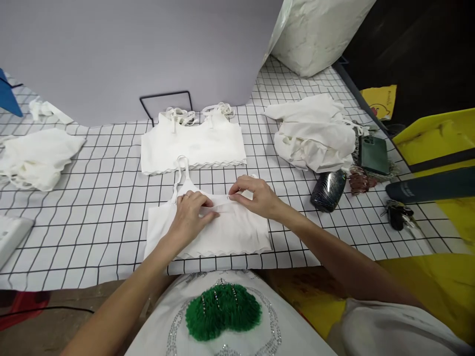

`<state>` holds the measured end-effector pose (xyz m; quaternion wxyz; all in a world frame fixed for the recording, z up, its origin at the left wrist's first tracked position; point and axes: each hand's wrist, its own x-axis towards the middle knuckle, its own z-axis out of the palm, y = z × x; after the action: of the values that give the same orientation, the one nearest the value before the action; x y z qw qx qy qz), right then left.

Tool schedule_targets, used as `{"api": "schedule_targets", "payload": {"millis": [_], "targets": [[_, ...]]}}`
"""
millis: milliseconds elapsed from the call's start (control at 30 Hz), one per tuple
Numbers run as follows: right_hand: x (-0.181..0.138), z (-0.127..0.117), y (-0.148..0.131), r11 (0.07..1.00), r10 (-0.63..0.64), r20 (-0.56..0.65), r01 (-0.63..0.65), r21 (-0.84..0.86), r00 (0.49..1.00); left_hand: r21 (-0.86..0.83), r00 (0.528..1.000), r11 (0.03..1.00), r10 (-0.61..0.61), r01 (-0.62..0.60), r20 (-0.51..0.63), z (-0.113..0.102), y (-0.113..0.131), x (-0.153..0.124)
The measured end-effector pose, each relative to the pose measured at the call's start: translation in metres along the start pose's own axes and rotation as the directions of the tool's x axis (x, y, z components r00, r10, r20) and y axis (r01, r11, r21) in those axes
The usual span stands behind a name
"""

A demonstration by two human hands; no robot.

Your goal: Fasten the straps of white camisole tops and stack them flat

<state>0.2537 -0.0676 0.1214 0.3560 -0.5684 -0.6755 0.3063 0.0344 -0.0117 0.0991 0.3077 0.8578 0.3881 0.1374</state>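
A white camisole top [233,230] lies flat on the checked cloth close to my body, a thin strap looping up at its upper left. My left hand [191,212] rests on its upper left part, thumb and forefinger apart against the fabric. At the upper edge, my right hand [256,195] pinches a bit of that top between thumb and forefinger. Just beyond lies a second white camisole top [193,143], spread out with its straps bunched at the far edge and a wavy hem towards me.
White garments are heaped at right [315,133] and left [40,155]. A black ridged case [328,190], a green phone-like object [374,155], keys [399,215] and a dark cylinder [430,185] lie at right. A grey panel [148,54] stands behind; a white bag [315,34] is at back right.
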Motion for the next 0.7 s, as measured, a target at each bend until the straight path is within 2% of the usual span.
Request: {"api": "schedule_targets", "payload": {"millis": [200,333,700], "targets": [[0.005,0.015,0.001,0.994,-0.104,0.036,0.105,-0.02,0.994,-0.122,0.999,0.992,0.029,-0.034,-0.041,0.01,0.0,-0.002],[0.004,0.024,0.003,0.987,-0.146,0.063,0.149,-0.052,0.987,-0.116,0.995,0.991,0.051,-0.061,-0.085,0.016,-0.002,-0.003],[-0.001,0.034,0.011,0.974,-0.179,0.052,0.185,-0.132,0.982,-0.095,0.994,0.993,0.054,-0.063,-0.093,0.019,-0.003,-0.001]]}}
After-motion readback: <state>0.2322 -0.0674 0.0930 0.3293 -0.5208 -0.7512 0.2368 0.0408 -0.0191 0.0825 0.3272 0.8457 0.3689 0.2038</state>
